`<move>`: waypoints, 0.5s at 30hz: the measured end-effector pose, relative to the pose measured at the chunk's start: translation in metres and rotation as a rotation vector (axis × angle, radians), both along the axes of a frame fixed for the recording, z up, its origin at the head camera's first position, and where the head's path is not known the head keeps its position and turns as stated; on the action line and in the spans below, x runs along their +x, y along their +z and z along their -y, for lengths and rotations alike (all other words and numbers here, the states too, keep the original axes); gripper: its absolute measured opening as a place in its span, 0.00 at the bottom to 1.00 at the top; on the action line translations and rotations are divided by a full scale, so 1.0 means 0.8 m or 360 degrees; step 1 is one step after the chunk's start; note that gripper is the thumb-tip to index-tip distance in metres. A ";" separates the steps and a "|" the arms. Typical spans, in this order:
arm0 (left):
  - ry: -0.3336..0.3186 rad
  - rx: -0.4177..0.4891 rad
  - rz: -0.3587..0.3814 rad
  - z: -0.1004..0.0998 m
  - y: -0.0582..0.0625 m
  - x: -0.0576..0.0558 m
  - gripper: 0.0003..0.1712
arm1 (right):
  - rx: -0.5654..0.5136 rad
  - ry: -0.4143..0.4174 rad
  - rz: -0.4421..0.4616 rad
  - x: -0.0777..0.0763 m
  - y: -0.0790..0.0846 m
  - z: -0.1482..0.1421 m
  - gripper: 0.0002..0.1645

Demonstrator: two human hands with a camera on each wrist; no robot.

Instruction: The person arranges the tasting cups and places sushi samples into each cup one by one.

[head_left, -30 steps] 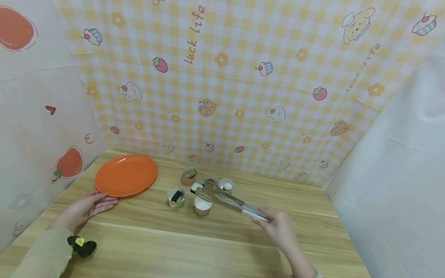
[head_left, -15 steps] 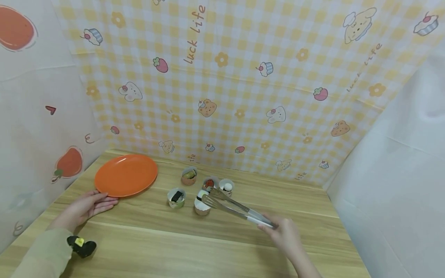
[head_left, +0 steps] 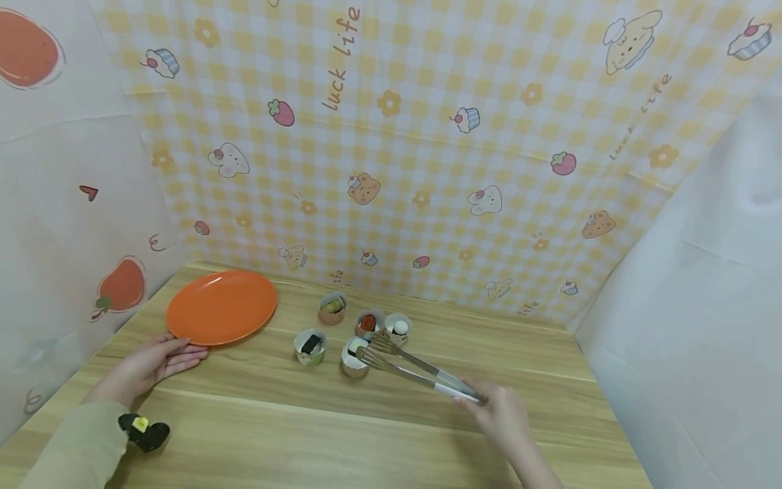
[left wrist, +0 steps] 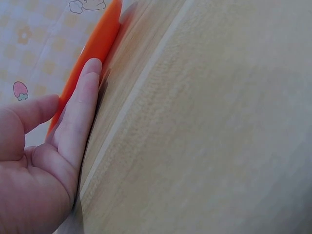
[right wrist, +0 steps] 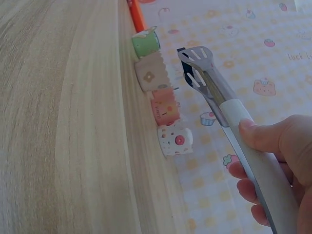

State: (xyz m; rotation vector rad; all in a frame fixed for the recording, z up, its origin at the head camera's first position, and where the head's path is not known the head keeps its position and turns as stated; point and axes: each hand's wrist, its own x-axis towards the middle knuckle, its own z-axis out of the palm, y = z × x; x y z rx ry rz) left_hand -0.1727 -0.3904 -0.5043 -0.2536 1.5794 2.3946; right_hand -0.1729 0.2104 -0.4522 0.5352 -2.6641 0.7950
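Observation:
My right hand grips the pale handles of metal tongs. Their slotted tips stand apart at the right side of a paper cup, where a white, yellow and black sushi piece lies. In the right wrist view a dark piece shows behind the tong tips; whether they touch it I cannot tell. My left hand holds the near rim of an orange plate, thumb against the rim and fingers nearly straight along its lower side.
Around that cup stand several others: one with a yellow-green piece, one with a black-wrapped piece, one with a red-topped piece and one with a white piece. A checked cloth hangs behind the wooden table.
The tongs have moved right and towards me, and their tips have spread. The sushi piece they carried above the cups now lies in the nearest cup. My left hand and plate stay put.

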 end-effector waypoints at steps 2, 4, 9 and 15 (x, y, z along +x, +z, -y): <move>-0.0001 -0.0003 -0.0002 0.000 0.000 0.000 0.08 | 0.0009 0.0006 -0.0028 0.000 -0.001 0.000 0.19; -0.0006 -0.0006 -0.0008 0.000 0.000 0.000 0.08 | 0.0011 0.0017 -0.0053 0.000 -0.002 0.001 0.19; -0.0013 -0.0009 -0.0020 0.001 0.000 0.000 0.08 | 0.0007 0.0033 -0.0061 0.000 -0.002 0.001 0.19; -0.0010 -0.0009 -0.0009 0.002 -0.002 -0.001 0.08 | 0.0027 0.0023 -0.0084 0.001 -0.005 0.001 0.20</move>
